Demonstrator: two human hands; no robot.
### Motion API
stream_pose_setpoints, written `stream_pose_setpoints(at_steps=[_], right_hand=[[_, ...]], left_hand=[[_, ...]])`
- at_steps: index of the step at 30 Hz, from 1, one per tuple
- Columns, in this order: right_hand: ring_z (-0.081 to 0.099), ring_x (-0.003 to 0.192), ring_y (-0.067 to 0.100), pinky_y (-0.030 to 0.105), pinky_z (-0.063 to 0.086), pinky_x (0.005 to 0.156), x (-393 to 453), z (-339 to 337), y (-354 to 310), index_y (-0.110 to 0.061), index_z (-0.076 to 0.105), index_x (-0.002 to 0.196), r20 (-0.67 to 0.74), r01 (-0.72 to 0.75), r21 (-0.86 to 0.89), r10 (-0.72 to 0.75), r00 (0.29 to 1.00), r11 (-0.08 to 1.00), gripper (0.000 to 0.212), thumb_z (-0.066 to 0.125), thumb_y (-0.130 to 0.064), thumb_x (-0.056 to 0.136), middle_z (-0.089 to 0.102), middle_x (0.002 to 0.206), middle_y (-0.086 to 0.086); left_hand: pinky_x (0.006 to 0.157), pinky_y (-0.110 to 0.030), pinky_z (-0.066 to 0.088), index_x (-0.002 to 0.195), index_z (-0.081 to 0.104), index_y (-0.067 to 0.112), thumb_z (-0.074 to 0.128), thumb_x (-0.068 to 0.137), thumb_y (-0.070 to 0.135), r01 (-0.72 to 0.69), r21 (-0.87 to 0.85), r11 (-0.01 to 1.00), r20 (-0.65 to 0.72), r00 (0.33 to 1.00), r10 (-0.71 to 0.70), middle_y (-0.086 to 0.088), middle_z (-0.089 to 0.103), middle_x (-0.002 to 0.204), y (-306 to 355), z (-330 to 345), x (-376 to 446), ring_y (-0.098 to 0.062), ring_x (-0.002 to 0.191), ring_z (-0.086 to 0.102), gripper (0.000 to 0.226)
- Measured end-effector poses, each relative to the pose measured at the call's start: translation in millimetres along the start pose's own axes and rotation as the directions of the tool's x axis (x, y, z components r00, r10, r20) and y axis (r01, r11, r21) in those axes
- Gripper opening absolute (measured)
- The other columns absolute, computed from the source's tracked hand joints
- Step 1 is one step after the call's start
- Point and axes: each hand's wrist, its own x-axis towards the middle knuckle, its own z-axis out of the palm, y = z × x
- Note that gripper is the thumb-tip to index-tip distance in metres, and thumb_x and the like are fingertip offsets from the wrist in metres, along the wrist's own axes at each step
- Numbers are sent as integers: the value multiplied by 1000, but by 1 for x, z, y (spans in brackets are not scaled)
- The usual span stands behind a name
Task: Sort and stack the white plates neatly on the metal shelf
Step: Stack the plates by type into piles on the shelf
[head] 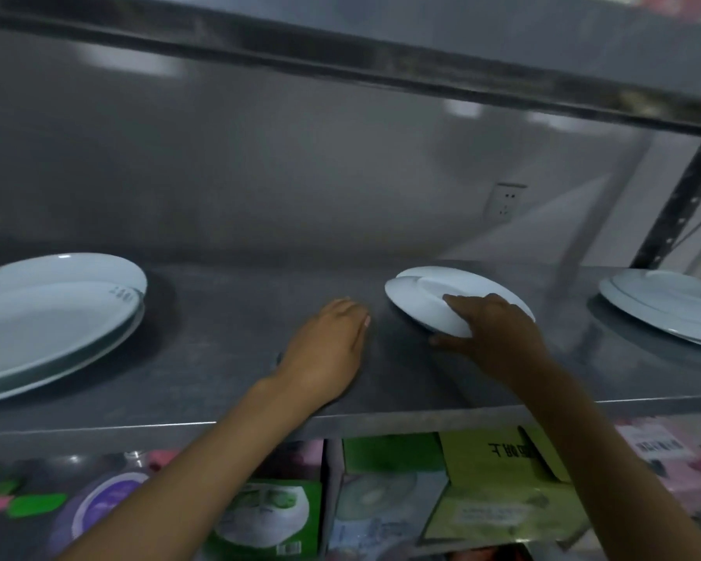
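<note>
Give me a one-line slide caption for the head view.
Right hand grips a small white plate on the metal shelf, left hand resting open beside it, between two plate stacks.

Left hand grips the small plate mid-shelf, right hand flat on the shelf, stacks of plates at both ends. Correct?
Hands are swapped. The head view shows the right hand gripping the small plate, and the left hand flat on the shelf. Stacks of plates at both ends: correct.

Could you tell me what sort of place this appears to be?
Probably a storeroom or back room of a kitchen or shop: a bare metal shelf holds stacked white plates, boxed goods fill the tier below, and a wall socket shows behind.
</note>
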Motion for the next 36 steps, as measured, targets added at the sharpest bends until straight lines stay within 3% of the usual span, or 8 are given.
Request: stream_pose_setpoints(at_steps=[4,7,13,17,22,26,32,36], right_hand=[[54,111,36,47,41,92,-5,5,-7,-10,50,135,-144,26,-52,-34,989,998,54,66,-25,86,61,125,15],[63,82,40,48,53,72,-5,8,-17,-1,62,116,-225,46,-146,-79,971,988,61,80,0,58,70,94,20],[60,57,34,35,50,55,-5,-17,-66,-3,68,104,-481,9,-85,-49,875,996,40,48,-7,70,66,68,15],[62,75,37,38,50,65,-13,-45,-113,-11,64,117,-538,-7,300,175,824,954,46,36,-24,83,68,86,17],[64,93,28,37,52,80,-30,-75,-184,-7,63,111,-297,3,884,557,776,467,29,46,-26,98,68,100,11],[63,87,22,30,49,77,-33,-83,-220,-4,58,121,130,-99,992,587,799,-85,30,54,-17,94,65,104,9],[65,95,27,41,53,91,-19,-70,-246,-1,55,125,358,-252,926,446,820,-281,39,59,-15,89,66,114,12],[64,102,28,43,50,96,-9,-67,-273,1,54,126,410,-286,879,300,861,-381,37,56,-10,91,65,119,14]], left_hand=[[84,-37,45,88,59,6,38,100,17,0,-13,1000,-45,999,0,-6,59,93,2,2,-5,-19,92,52,26],[79,-32,43,83,55,9,38,101,18,-19,8,1000,-58,998,19,-1,54,88,7,-6,-10,-13,86,47,26],[79,-37,44,81,55,8,38,101,17,-87,-31,996,-157,984,81,-2,56,86,12,-39,-28,-16,85,49,27],[91,-27,41,107,63,10,45,99,19,-135,-13,991,-249,960,127,-7,64,107,5,-67,-50,-20,101,54,22],[105,-36,36,128,57,11,58,92,17,-175,95,980,-304,932,196,-9,59,128,-4,-92,-80,-28,122,50,37],[98,-47,40,122,59,16,64,86,18,-113,200,973,-321,931,174,-5,61,123,-12,-107,-105,-29,119,50,37],[77,-41,48,96,69,15,52,85,18,-124,287,950,-381,895,232,-3,66,97,-29,-144,-127,-28,94,57,20],[61,-37,49,90,72,11,69,68,-4,-108,334,936,-365,901,234,-4,65,85,-39,-165,-136,-27,80,56,28]])
